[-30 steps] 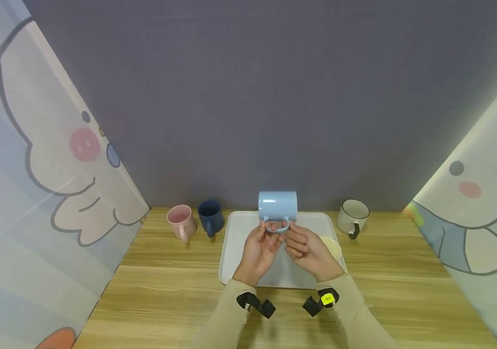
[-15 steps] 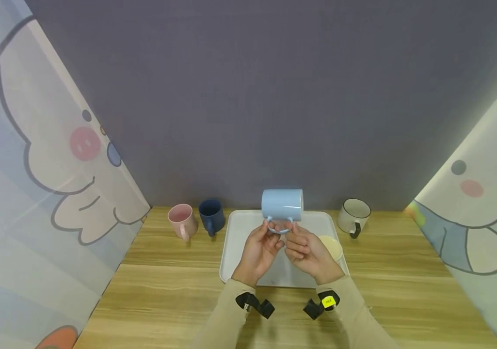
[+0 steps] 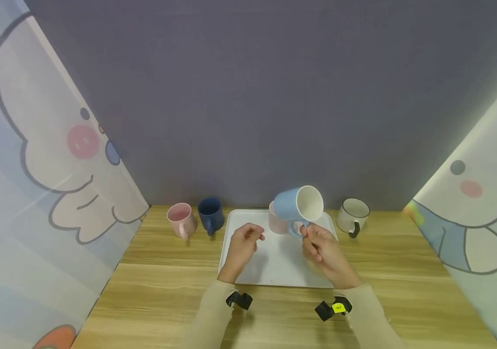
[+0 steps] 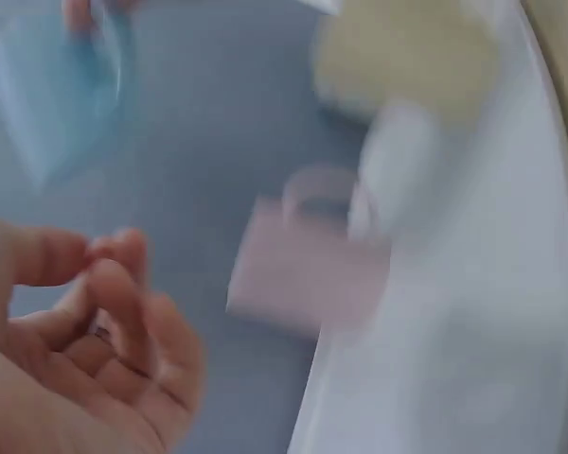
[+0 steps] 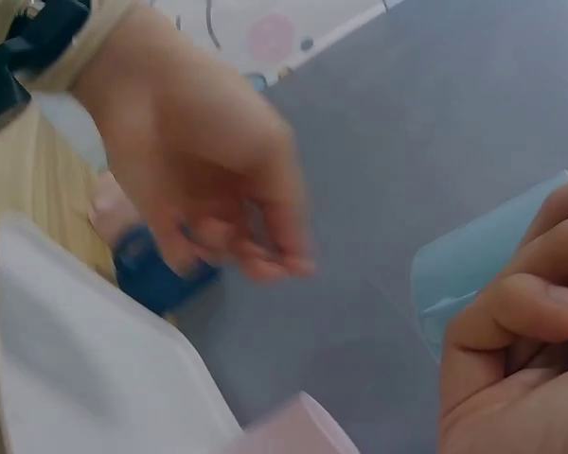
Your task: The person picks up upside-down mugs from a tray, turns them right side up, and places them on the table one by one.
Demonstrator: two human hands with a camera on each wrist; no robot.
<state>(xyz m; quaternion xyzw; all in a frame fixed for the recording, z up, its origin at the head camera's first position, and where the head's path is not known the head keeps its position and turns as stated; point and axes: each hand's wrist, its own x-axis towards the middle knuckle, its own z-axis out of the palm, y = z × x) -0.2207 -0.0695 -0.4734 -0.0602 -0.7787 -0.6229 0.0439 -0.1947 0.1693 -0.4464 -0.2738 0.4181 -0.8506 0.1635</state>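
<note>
My right hand (image 3: 326, 253) pinches the handle of a light blue mug (image 3: 286, 206) above the white tray (image 3: 270, 269). The mug lies tilted on its side, its white inside turned to the right. My left hand (image 3: 241, 247) is apart from the mug, over the tray's left part, with loosely curled fingers and nothing in them. In the left wrist view its thumb and index fingertip meet. A pale pink mug (image 3: 278, 226) stands on the tray, partly hidden behind the blue one. A pale yellow mug (image 4: 407, 57), blurred, shows in the left wrist view; my right hand mostly hides it in the head view.
Left of the tray, on the wooden table (image 3: 161, 291), stand a pink mug (image 3: 183, 222) and a dark blue mug (image 3: 211, 217). A white mug (image 3: 353, 215) with a black handle stands to the right. A grey wall (image 3: 248, 106) rises behind the table.
The left hand has let go of the light blue mug's handle and moved left. The right hand has carried the mug rightward and turned its opening into view, uncovering the pink mug on the tray.
</note>
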